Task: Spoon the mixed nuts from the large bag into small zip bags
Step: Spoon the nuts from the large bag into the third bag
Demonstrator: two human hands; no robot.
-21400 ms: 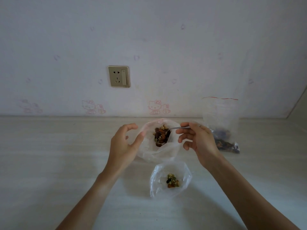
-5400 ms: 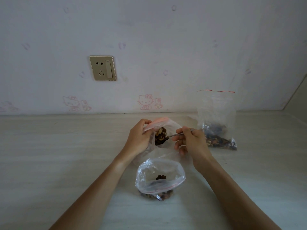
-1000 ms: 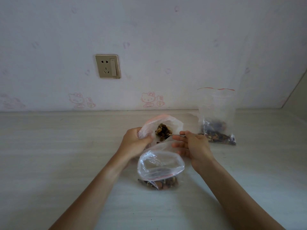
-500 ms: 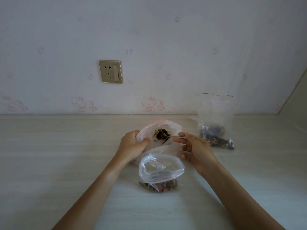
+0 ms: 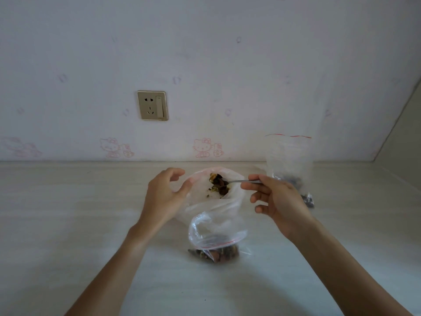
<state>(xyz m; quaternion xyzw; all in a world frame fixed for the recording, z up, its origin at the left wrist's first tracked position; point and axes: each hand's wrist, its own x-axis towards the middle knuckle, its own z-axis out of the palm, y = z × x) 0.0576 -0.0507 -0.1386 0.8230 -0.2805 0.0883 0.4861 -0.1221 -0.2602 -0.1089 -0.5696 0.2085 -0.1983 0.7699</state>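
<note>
Your left hand (image 5: 167,197) has let go of the large bag (image 5: 211,201) — fingers loosely spread beside its rim, where half a second ago they gripped it. Your right hand (image 5: 276,201) pinches the spoon (image 5: 230,181), now loaded (nuts heaped) above the bag's mouth. The small zip bag (image 5: 216,238) waits just in front on the bench (image 5: 68,224) — tip there next.

1. You've got a pale wood-grain table (image 5: 68,224) that runs right back to the wall.
2. Sitting on it mid-table is the large bag (image 5: 211,201), mouth open, nuts showing inside.
3. Just in front of that is a small zip bag (image 5: 216,233), nuts at its bottom.
4. Off to the right, another zip bag (image 5: 289,160) stands upright with dark nuts in its base.
</note>
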